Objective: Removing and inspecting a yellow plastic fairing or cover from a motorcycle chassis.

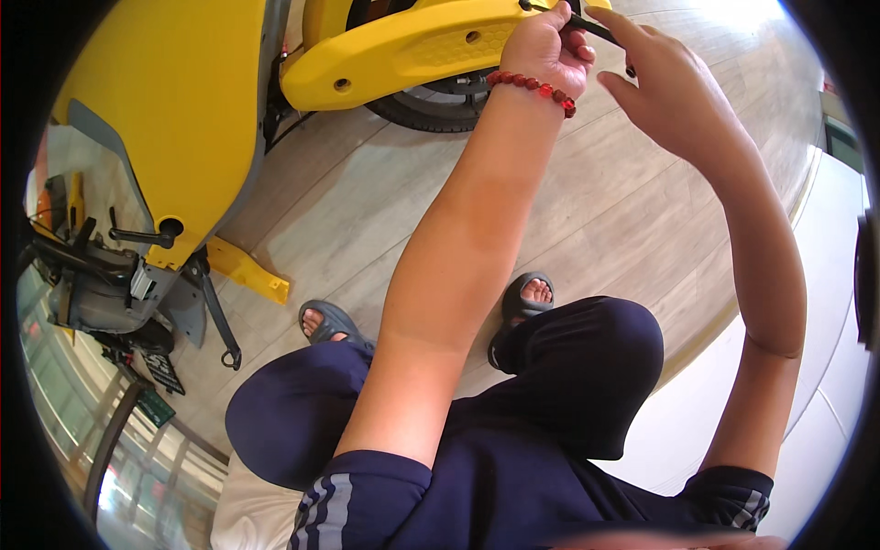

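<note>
My left hand, with a red bead bracelet at the wrist, is closed around a black rod-shaped tool at the top of the view. The tool's dark tip meets the far right end of a yellow side cover, which has round bolt recesses. My right hand is beside the tool's other end, thumb and fingers apart. Its index finger reaches over the tool; whether it touches cannot be made out. Below the cover shows part of a black tire.
A large yellow body panel of the vehicle stands at left. Below it are a black handlebar-like part and a loose yellow strip on the wood-look floor. A black tool case lies lower left; a white surface is at right.
</note>
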Demonstrator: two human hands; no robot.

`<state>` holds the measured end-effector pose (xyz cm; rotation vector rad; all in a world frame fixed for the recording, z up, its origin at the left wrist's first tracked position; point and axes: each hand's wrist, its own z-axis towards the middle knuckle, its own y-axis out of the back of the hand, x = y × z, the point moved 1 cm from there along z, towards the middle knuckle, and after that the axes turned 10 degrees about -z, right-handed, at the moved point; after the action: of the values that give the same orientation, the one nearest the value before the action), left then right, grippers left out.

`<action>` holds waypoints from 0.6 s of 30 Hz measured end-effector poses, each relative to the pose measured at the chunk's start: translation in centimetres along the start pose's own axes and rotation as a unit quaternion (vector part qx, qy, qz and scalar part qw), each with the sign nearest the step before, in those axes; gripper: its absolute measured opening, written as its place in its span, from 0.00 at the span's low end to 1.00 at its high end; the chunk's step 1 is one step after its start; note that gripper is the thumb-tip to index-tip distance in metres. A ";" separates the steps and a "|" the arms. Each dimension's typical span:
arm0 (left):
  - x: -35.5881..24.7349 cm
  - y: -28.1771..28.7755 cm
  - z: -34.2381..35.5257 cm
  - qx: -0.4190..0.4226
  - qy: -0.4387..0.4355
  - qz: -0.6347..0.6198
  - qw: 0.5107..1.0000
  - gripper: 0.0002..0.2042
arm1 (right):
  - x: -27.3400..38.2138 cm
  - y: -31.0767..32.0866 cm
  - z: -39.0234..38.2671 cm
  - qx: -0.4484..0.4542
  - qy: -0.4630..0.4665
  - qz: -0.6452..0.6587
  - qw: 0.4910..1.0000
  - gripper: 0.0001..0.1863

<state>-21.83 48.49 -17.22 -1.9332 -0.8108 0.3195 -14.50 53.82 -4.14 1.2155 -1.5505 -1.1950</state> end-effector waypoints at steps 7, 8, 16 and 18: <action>0.1 -1.4 -0.9 -0.041 0.026 -0.035 0.998 0.02 | 1.2 2.1 1.8 -0.009 -0.026 -0.006 1.000 0.13; 0.3 -1.3 -0.7 -0.035 0.018 -0.039 0.998 0.03 | 1.1 2.0 2.0 -0.007 -0.025 -0.008 1.000 0.13; 0.7 -0.2 -0.8 -0.012 0.072 -0.084 0.994 0.04 | 0.0 0.3 1.3 0.022 -0.015 -0.073 0.997 0.14; 0.9 -0.1 -0.6 -0.006 0.077 -0.085 0.993 0.04 | -1.4 -0.3 1.3 -0.020 0.055 -0.056 0.997 0.14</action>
<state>-20.88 48.68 -16.69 -1.8601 -0.8695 0.0615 -15.44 55.46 -4.76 1.3345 -1.3879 -1.2038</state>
